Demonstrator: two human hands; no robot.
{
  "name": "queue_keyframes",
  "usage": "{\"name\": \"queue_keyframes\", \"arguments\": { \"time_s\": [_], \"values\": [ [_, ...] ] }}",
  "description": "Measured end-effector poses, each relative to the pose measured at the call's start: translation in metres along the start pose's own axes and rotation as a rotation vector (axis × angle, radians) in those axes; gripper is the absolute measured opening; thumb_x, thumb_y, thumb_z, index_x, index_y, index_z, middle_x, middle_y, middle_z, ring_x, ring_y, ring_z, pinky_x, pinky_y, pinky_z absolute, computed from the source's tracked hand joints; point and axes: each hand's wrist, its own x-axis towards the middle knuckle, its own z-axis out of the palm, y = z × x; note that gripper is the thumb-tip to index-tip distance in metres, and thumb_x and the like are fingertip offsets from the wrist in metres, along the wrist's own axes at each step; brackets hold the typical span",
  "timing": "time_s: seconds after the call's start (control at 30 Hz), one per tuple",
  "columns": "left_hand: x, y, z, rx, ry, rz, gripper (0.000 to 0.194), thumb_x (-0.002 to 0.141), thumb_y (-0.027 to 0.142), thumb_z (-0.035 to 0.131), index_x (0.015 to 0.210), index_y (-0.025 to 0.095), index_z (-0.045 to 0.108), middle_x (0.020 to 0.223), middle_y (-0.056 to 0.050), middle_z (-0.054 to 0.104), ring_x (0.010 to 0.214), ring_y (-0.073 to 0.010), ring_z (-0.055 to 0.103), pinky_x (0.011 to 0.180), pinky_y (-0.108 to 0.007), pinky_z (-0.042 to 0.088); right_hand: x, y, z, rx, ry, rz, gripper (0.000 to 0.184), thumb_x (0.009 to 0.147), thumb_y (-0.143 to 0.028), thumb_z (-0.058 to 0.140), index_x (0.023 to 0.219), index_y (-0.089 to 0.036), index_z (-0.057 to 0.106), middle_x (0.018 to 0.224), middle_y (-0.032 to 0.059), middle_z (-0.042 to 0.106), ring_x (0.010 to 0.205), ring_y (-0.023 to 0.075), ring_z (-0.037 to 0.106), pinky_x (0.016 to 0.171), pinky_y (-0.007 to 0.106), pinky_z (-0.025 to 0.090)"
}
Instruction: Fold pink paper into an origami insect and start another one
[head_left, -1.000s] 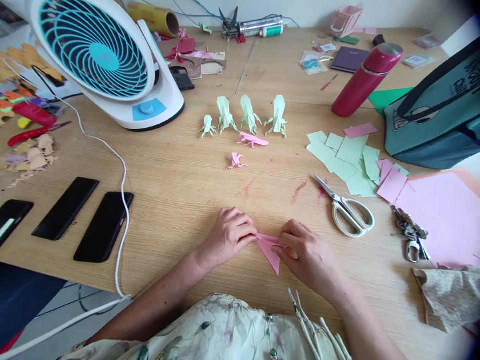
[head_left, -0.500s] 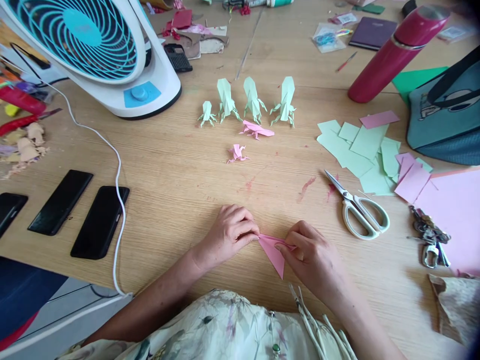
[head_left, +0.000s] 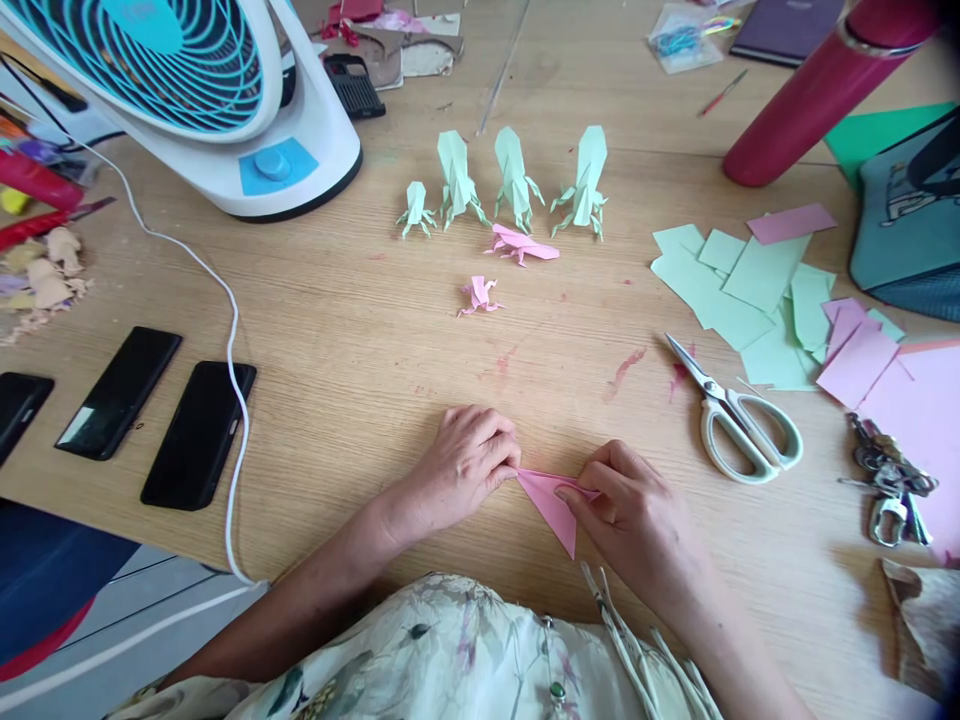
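Note:
Between my hands, close to the table's front edge, is a pink folded paper (head_left: pixel 551 510) with a triangular flap pointing toward me. My left hand (head_left: pixel 465 465) pinches its left corner between thumb and fingers. At the right end, my right hand (head_left: pixel 630 500) grips the folded upper edge, thumb on the near side and fingers curled over it. Farther up the table stand several pale green origami figures (head_left: pixel 514 180) with folded legs. In front of them sit two pink origami figures, a long one (head_left: pixel 521 243) and a small one (head_left: pixel 480 294).
White-handled scissors (head_left: pixel 739 420) lie right of my hands, below green paper pieces (head_left: pixel 765 275). Keys (head_left: pixel 889 480) rest on pink paper at far right. A red flask (head_left: pixel 817 95) stands behind. At left are a fan (head_left: pixel 300 150), black phones (head_left: pixel 199 435) and a white cable (head_left: pixel 234 300).
The camera view has tilted slightly down and closer. Both hands keep their pinch on the pink paper, which has hardly moved.

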Motion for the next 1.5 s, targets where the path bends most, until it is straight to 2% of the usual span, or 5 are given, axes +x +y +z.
{"name": "queue_keyframes", "arguments": {
  "time_s": [0.17,0.33,0.47,0.6,1.5],
  "values": [
    [-0.002,0.002,-0.002,-0.007,-0.001,-0.024,0.012,0.097,0.023,0.053,0.089,0.019,0.062,0.102,-0.005,0.06,0.098,-0.0197,0.053,0.092,-0.038,0.033,0.001,-0.001,0.0,0.004,-0.016,0.003,0.029,0.093,-0.029,0.057,0.066,-0.021,0.05,0.078,0.0058,0.055,0.068,0.018,0.052,0.061,0.032,0.042],
    [-0.013,0.007,-0.003,-0.02,0.102,-0.045,0.015,0.097,0.019,0.051,0.095,0.019,0.066,0.105,-0.006,0.063,0.1,-0.0198,0.053,0.092,-0.037,0.037,0.0,0.0,0.0,-0.004,-0.008,-0.005,0.028,0.093,-0.029,0.058,0.066,-0.021,0.052,0.078,0.0057,0.055,0.068,0.0179,0.052,0.061,0.032,0.042],
    [-0.031,0.008,0.002,0.03,0.158,0.104,0.028,0.096,0.013,0.048,0.119,0.017,0.063,0.109,-0.007,0.068,0.097,-0.0193,0.053,0.092,-0.037,0.039,0.0,0.001,0.0,-0.005,-0.001,-0.015,0.029,0.094,-0.029,0.057,0.066,-0.02,0.052,0.078,0.0046,0.054,0.068,0.0168,0.052,0.061,0.03,0.042],
    [-0.042,0.007,0.009,0.125,0.122,0.179,0.035,0.097,0.016,0.043,0.129,0.013,0.058,0.113,-0.009,0.069,0.098,-0.0197,0.054,0.094,-0.038,0.038,0.0,0.0,0.0,-0.007,-0.005,-0.015,0.029,0.093,-0.028,0.058,0.066,-0.019,0.052,0.079,0.0044,0.054,0.069,0.0168,0.052,0.062,0.029,0.042],
    [-0.041,0.006,0.011,0.245,0.105,0.236,0.039,0.102,0.017,0.033,0.131,0.008,0.058,0.109,-0.011,0.068,0.095,-0.0189,0.054,0.095,-0.036,0.04,0.0,0.001,0.0,0.012,-0.025,0.009,0.028,0.092,-0.028,0.06,0.067,-0.019,0.054,0.079,0.0033,0.053,0.068,0.0166,0.053,0.062,0.03,0.042]
  ]
}}
